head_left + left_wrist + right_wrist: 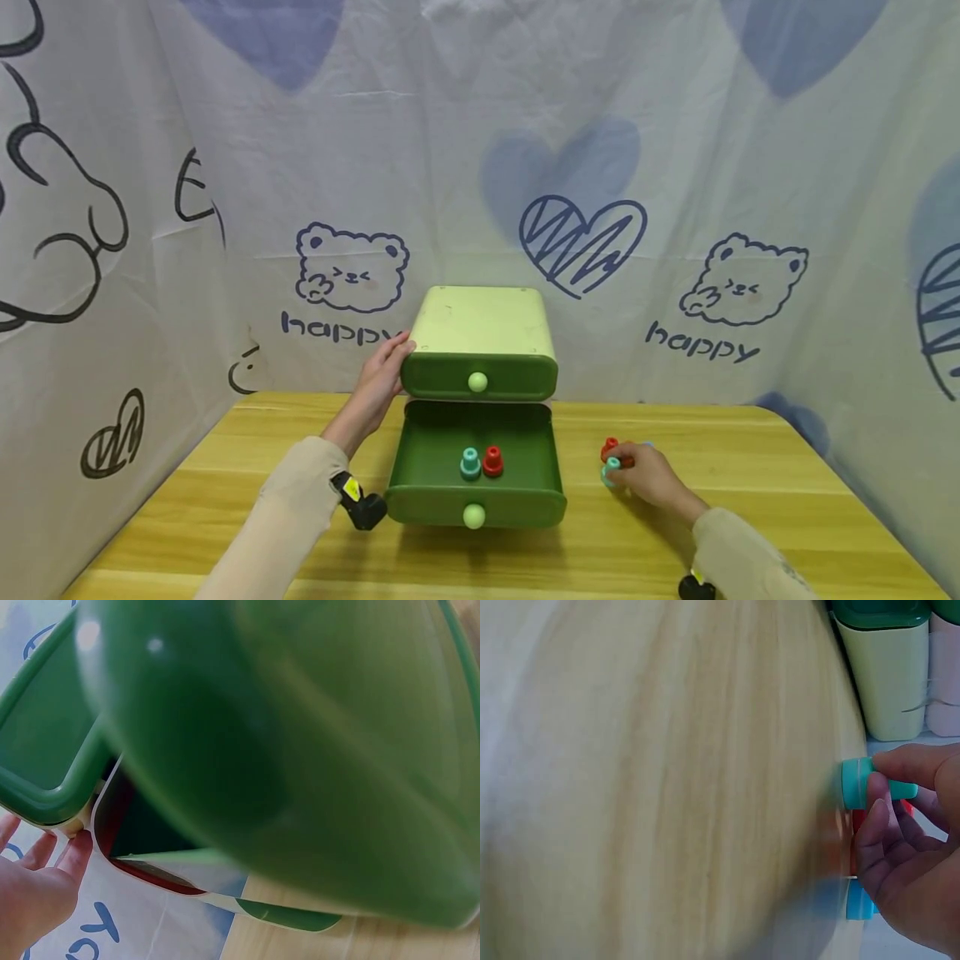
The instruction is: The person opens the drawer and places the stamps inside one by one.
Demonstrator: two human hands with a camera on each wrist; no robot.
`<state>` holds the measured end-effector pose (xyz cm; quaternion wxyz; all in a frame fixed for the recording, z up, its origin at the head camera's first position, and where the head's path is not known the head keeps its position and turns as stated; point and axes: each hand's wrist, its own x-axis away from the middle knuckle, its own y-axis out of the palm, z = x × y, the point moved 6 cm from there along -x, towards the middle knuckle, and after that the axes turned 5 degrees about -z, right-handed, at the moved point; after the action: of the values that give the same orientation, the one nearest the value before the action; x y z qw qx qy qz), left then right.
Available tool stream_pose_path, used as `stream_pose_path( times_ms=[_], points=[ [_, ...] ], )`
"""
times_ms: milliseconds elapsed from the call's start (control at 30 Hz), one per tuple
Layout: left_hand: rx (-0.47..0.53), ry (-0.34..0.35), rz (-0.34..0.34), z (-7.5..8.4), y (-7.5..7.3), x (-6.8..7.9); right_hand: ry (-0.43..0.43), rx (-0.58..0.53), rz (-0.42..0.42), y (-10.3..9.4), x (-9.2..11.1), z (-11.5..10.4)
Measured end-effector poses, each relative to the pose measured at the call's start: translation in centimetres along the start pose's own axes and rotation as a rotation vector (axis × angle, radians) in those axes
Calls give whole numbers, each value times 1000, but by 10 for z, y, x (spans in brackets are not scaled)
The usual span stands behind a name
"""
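A small two-drawer cabinet (483, 321) has a pale green top and green drawer fronts. Its lower drawer (517, 510) is pulled out, with a teal peg (470, 465) and a red peg (492, 463) standing inside. My left hand (375, 383) rests along the cabinet's upper left side, fingers extended, fingertips against the casing in the left wrist view. On the table to the right, my right hand (656, 479) pinches another teal peg (853, 784) by its narrow upper part. Close by that hand stand a red peg (610, 447) and a blue peg (860, 900), partly hidden by it.
The wooden table (780, 492) reaches back to a printed cloth (465, 183) that hangs behind and along both sides. The pulled-out drawer juts toward me between my two arms. In the left wrist view, a blurred green drawer front (300, 765) fills much of the picture.
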<state>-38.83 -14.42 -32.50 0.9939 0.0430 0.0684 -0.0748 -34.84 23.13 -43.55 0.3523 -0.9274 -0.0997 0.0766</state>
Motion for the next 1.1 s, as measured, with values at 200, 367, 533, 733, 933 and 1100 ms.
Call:
stream_pose_path(
  times_ms=[200,367,533,733,933,1100],
  points=[
    [-1,0,0,0,-1,0,18,9,12,2,-1,3],
    [-1,5,3,1,-1,0,51,34,52,1,0,5],
    [0,5,4,0,0,0,48,3,52,0,4,4],
    [-7,19,1,2,0,1,-14,-12,36,0,4,-1],
    [-11,14,0,3,0,1,-60,-9,47,-4,0,-8],
    [-12,20,-2,3,0,1,-107,51,24,-4,-2,-17]
  ],
)
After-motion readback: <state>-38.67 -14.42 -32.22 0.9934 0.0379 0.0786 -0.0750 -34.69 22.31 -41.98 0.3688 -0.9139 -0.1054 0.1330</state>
